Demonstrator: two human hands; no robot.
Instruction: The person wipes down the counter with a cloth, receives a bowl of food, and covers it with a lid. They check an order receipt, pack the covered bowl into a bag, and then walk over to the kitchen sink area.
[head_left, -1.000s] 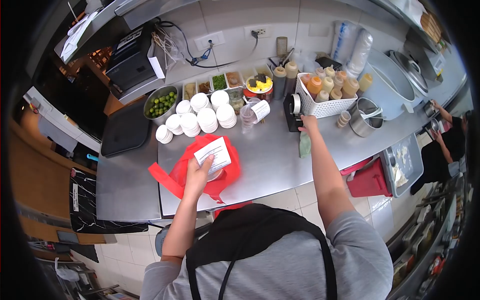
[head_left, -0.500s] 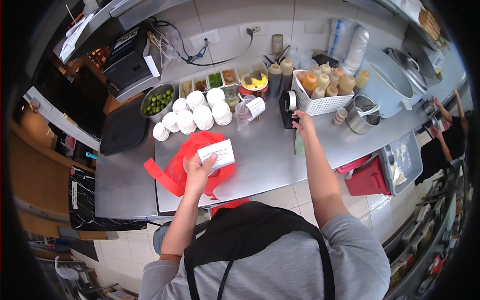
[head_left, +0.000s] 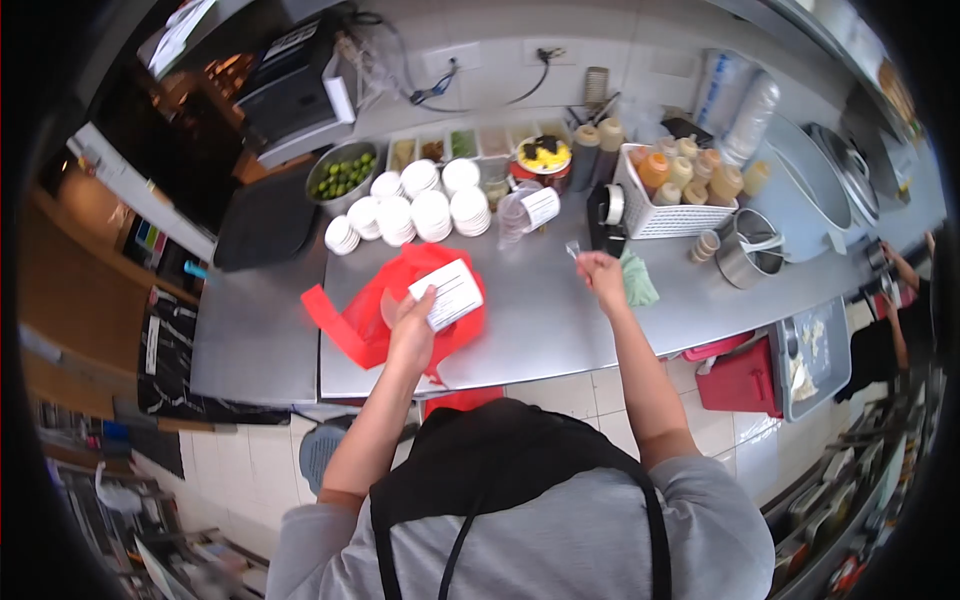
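Note:
My left hand (head_left: 411, 335) pinches a white printed paper slip (head_left: 449, 294) over a red plastic bag (head_left: 348, 336) on the steel counter. A pale round shape shows inside the bag, partly hidden by the slip and my hand. My right hand (head_left: 601, 276) is closed, with a short clear strip of tape (head_left: 573, 249) sticking up from its fingertips. Just behind that hand stands a black tape dispenser (head_left: 606, 232) with a white roll. A crumpled green cloth (head_left: 637, 281) lies to the right of my fingers.
Stacked white lids or cups (head_left: 431, 217) stand behind the bag, beside a bowl of limes (head_left: 340, 178). Clear plastic cups (head_left: 515, 215) lie near them. A white basket (head_left: 680, 222) of sauce bottles and a metal pot (head_left: 748, 255) stand right. Another person's arm (head_left: 902, 268) shows far right.
My right hand has drawn away from the tape dispenser toward me, with a clear strip of tape now in its fingers. My left hand still holds the slip over the bag. The view has shifted.

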